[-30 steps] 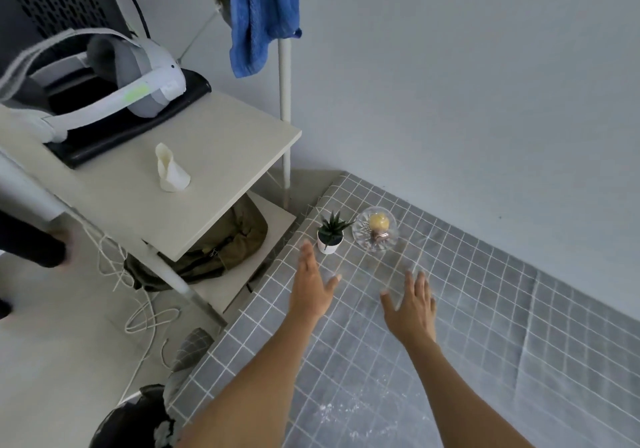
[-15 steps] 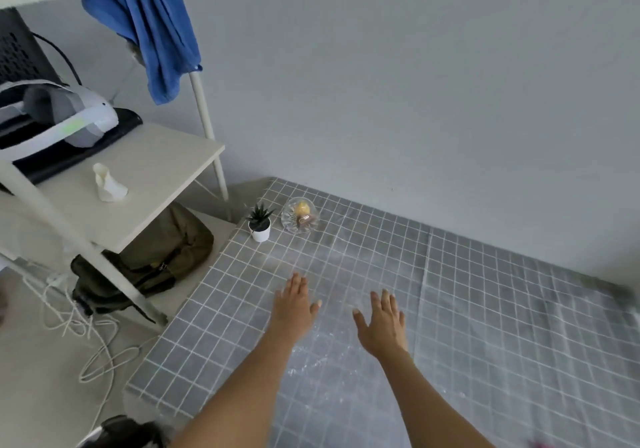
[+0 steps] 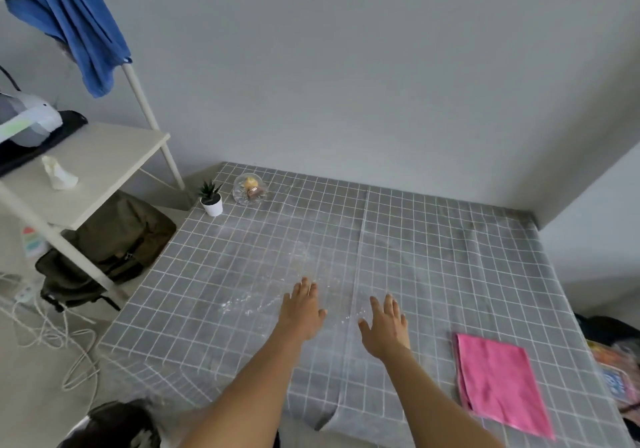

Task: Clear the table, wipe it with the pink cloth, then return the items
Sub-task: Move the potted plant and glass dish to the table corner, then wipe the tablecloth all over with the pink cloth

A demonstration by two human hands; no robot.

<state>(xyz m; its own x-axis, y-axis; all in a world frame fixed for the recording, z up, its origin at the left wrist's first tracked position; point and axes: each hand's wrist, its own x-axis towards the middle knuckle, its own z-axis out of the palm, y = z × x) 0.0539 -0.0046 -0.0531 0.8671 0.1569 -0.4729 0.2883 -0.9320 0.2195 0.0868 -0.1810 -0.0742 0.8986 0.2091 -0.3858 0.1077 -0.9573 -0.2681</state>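
- Left hand (image 3: 302, 312): lower centre of frame, fingers straight and spread, palm down over the surface (image 3: 450, 257). Grip released, nothing in it. Can't tell if it touches the surface.
- Right hand (image 3: 386, 328): just right of the left one, same pose, fingers spread, grip released, nothing in it.
- Pink cloth (image 3: 498, 382): lower right of frame, folded flat on the surface, near the front edge. Right of the right hand, apart from it.
- Surface has a grey cover with a white grid print; a seam runs front to back, between the two hands. White powdery smears around the centre, just ahead of and beside the left hand.
- Small potted plant (image 3: 211, 198): white pot, upright, far left corner of the surface.
- Glass bowl (image 3: 250, 189): just right of the plant, near it, with something yellow inside.
- White shelf unit (image 3: 93, 167): left of frame, beside the surface. A white crumpled item (image 3: 59, 177) and a white headset (image 3: 27, 123) sit on its shelf.
- Blue cloth (image 3: 72, 21) hangs from the top of the unit, upper left.
- Dark olive bag (image 3: 114, 239) on the lower shelf; cables (image 3: 52, 330) on the floor at left.
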